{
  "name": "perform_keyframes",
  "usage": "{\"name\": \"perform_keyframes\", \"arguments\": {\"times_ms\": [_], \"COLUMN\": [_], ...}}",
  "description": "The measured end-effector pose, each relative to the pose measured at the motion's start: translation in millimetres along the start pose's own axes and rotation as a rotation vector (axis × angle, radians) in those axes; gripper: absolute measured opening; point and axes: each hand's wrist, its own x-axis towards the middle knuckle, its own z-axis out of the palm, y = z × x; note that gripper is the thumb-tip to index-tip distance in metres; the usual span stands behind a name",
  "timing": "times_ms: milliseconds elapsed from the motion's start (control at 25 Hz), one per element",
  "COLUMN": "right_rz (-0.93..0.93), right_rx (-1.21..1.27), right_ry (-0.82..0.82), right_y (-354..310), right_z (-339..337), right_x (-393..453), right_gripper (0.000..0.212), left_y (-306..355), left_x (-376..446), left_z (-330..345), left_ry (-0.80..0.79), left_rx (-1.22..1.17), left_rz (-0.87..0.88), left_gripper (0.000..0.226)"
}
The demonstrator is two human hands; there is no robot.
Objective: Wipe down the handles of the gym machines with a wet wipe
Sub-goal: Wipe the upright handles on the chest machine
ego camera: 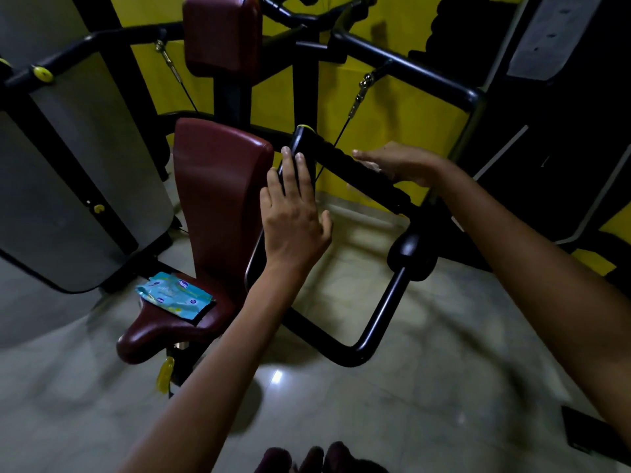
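Observation:
A black foam handle (345,165) of the gym machine runs diagonally from its yellow-capped end down to the right. My left hand (293,213) is flat, fingers straight, its fingertips against the handle's upper left end. My right hand (396,162) lies over the handle's middle from the right, fingers stretched out, with a white wet wipe (370,165) showing under the palm against the foam. How the right hand holds the wipe is hidden.
The maroon seat and backrest (218,199) stand left of the handle. A blue wet wipe pack (174,295) lies on the seat. Black frame tubes (375,322) bend below the handle. A grey weight-stack cover (68,186) is at left, yellow wall behind, glossy tile floor below.

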Motion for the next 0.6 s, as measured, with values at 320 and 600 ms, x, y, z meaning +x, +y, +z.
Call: {"name": "perform_keyframes", "arguments": {"times_ms": [320,600], "right_rz": [0.077,0.057], "right_rx": [0.184,0.492], "right_ry": [-0.351,-0.464], "right_y": [-0.3,-21.2], "right_z": [-17.9,-5.7], "right_x": [28.1,83.0], "right_gripper": [0.069,0.075], "left_y": [2.9,1.1], "left_x": [0.4,0.9], "left_z": [4.4,5.2], "left_ry": [-0.001,0.053], "left_rx": [0.029,0.113], "left_rz": [-0.019,-0.013], "left_gripper": [0.088,0.080]}}
